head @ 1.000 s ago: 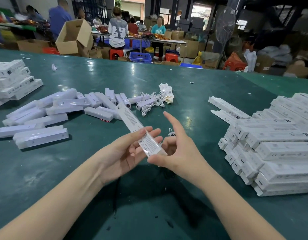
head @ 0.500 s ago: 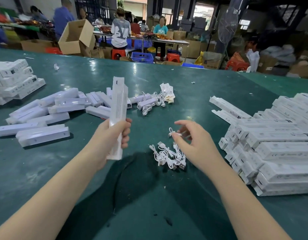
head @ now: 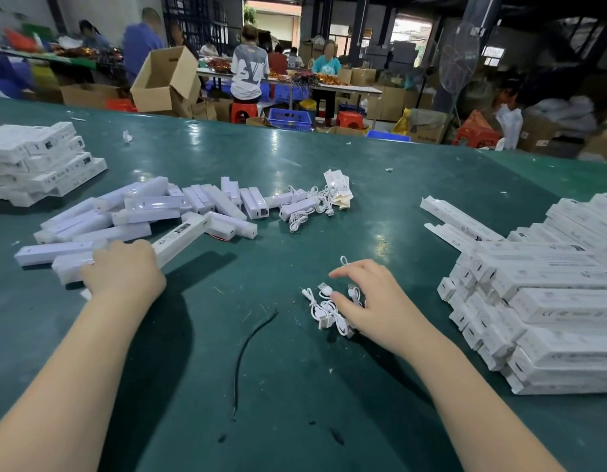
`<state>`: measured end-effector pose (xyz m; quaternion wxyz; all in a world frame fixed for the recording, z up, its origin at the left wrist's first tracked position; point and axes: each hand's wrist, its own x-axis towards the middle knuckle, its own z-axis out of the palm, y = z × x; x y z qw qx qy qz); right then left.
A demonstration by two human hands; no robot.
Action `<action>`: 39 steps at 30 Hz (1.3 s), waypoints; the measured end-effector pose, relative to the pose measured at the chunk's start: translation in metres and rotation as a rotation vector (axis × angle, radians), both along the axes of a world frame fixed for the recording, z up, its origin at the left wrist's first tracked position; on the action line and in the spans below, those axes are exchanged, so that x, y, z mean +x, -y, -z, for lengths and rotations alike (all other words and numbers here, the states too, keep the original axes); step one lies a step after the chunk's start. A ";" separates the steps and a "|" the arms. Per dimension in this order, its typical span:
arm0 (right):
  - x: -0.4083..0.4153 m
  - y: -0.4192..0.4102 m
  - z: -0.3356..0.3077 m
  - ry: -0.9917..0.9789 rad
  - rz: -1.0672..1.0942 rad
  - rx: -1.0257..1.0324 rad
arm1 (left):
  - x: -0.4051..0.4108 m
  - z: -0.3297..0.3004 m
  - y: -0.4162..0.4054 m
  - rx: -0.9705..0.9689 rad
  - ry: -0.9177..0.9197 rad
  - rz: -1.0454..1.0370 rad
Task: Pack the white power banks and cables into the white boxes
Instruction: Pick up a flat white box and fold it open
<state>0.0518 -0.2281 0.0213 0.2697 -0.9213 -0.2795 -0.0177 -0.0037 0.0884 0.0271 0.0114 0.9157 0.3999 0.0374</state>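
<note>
My left hand [head: 124,270] grips a long white box [head: 181,235] low over the green table [head: 397,185], at the edge of a loose pile of white boxes [head: 90,223]. My right hand [head: 373,301] lies with spread fingers on a small bundle of white cables [head: 320,306] in front of me, its thumb beside a USB plug. White power banks [head: 223,206] are scattered behind the pile. More cables [head: 305,212] and small paper leaflets [head: 339,190] lie to the right of the power banks.
A big stack of flat white boxes [head: 550,301] fills the right side. Another stack of boxes [head: 39,161] stands at the far left. A black strand [head: 247,349] lies on the table near me. People work at tables with cardboard cartons [head: 162,80] beyond the far edge.
My left hand has swung the box from upright down and left to the pile. My right hand has come down onto the cable bundle.
</note>
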 end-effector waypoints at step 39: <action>-0.005 0.008 -0.040 -0.514 -0.021 1.227 | -0.003 -0.006 0.087 -0.075 0.654 0.869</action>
